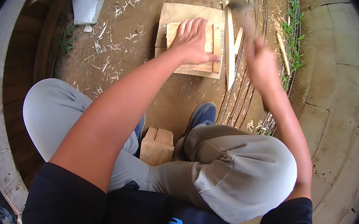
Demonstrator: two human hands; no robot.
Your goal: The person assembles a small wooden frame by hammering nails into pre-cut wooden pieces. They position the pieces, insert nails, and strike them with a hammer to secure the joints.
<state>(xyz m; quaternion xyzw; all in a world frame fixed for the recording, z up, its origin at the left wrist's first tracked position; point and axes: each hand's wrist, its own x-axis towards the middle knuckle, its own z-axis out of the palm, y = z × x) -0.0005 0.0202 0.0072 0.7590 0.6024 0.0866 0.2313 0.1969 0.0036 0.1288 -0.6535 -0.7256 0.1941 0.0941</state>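
The left hand (194,43) lies on a pale, flat wooden panel (172,31); to its right, the right hand (262,63) grips a blurred, dark-headed hammer (247,26). A long, pale wooden strip (229,51) lies between them.

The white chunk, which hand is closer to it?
Left. The left hand, on wooden boards, is right of the white chunk; the right hand, holding a tool, is farther right.

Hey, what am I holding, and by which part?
Your right hand grips a blurred hammer-like tool by its handle; your left hand lies on a board.
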